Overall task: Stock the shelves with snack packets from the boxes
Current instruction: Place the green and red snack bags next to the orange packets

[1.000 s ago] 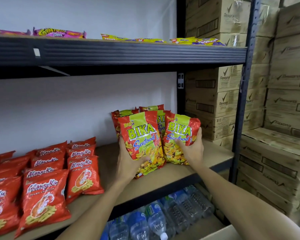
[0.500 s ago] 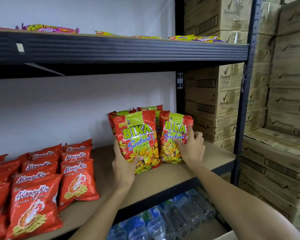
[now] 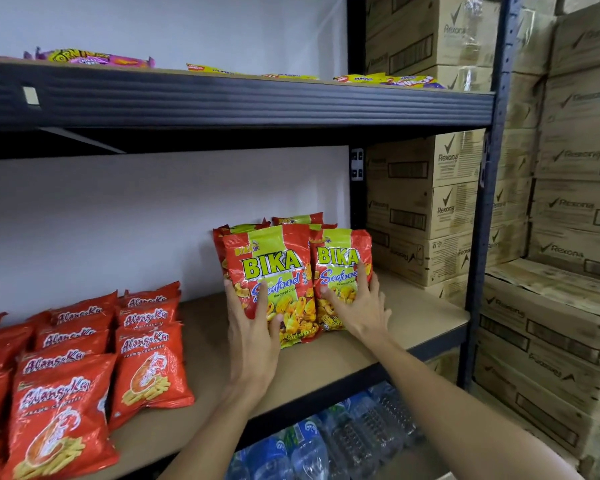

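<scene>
Red Bika packets (image 3: 274, 271) stand shelved, left hand (image 3: 253, 337) and right hand (image 3: 361, 310) pressing them with straight fingers (image 3: 362, 282).
Prawn-cracker packets (image 3: 146, 368) lie alongside; bare shelf (image 3: 416, 317) suggests stocking is unfinished.

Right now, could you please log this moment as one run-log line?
left hand: presses front-left Bika packet | right hand: presses front-right Bika packet | both: upright on middle shelf

The fingers of the left hand (image 3: 253, 341) lie on a front packet (image 3: 274, 265) reading "BIKA Seafood", and the second packet (image 3: 336, 254), under the right hand (image 3: 361, 310), says the same. Left of the fingers, the red packets (image 3: 146, 362) read "Alang-Ku". Right of them, the cartons (image 3: 447, 161) say "Rexona".
</scene>
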The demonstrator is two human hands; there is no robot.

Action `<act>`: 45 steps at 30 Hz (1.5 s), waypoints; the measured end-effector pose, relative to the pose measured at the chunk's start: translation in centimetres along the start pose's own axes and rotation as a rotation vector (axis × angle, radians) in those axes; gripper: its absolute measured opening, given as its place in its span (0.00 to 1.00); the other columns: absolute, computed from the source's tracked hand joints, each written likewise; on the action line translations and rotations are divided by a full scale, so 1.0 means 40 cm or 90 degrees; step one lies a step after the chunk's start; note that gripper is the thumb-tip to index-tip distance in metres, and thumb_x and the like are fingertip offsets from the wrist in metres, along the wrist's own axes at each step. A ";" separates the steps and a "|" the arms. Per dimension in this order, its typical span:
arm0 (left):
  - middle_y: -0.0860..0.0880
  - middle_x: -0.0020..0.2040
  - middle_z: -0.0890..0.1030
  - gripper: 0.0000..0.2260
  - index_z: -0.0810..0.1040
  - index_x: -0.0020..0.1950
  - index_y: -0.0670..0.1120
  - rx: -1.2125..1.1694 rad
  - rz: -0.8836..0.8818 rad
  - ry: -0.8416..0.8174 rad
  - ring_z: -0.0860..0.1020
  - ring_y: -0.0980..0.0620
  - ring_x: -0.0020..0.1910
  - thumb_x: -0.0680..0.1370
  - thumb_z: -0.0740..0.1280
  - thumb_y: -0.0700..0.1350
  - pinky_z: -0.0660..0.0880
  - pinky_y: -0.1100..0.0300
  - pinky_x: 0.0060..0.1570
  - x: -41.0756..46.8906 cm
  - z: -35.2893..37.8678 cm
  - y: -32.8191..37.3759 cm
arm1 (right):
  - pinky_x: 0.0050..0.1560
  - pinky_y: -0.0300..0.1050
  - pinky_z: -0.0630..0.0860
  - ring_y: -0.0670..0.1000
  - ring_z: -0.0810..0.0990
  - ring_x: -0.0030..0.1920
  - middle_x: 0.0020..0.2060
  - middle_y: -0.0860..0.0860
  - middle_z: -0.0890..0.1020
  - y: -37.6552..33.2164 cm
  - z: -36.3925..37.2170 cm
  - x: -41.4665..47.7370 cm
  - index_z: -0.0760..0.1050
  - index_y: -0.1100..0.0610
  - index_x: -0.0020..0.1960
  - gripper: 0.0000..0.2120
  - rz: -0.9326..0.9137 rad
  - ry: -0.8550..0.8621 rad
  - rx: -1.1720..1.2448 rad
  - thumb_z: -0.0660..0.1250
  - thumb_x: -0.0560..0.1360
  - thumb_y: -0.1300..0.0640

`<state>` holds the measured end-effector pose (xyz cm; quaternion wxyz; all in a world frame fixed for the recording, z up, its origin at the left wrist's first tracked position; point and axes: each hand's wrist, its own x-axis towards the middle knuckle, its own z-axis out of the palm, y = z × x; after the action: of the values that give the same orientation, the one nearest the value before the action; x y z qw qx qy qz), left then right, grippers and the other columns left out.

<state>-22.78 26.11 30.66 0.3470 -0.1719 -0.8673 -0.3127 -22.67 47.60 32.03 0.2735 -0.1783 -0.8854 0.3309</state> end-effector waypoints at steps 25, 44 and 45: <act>0.42 0.81 0.50 0.33 0.49 0.82 0.51 0.273 0.159 -0.024 0.48 0.42 0.80 0.82 0.63 0.52 0.48 0.37 0.75 0.013 0.050 -0.009 | 0.77 0.64 0.56 0.62 0.47 0.80 0.81 0.53 0.50 0.036 0.015 0.031 0.49 0.46 0.82 0.35 -0.189 -0.002 -0.196 0.45 0.79 0.32; 0.51 0.77 0.26 0.28 0.34 0.79 0.59 0.268 0.055 -0.185 0.25 0.46 0.75 0.83 0.42 0.65 0.35 0.34 0.73 0.015 0.044 0.003 | 0.77 0.60 0.38 0.55 0.29 0.77 0.79 0.52 0.33 0.051 0.037 0.058 0.28 0.36 0.76 0.37 -0.208 -0.107 -0.167 0.44 0.77 0.26; 0.51 0.77 0.26 0.28 0.33 0.79 0.59 0.271 0.055 -0.189 0.24 0.46 0.75 0.82 0.40 0.65 0.33 0.35 0.72 0.015 0.043 0.002 | 0.77 0.60 0.39 0.55 0.29 0.77 0.79 0.52 0.33 0.049 0.037 0.058 0.27 0.36 0.75 0.37 -0.208 -0.108 -0.171 0.44 0.76 0.26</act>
<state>-24.01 27.36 30.15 0.2572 -0.1760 -0.9469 -0.0794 -25.12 49.46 30.62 0.2220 -0.0391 -0.9583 0.1755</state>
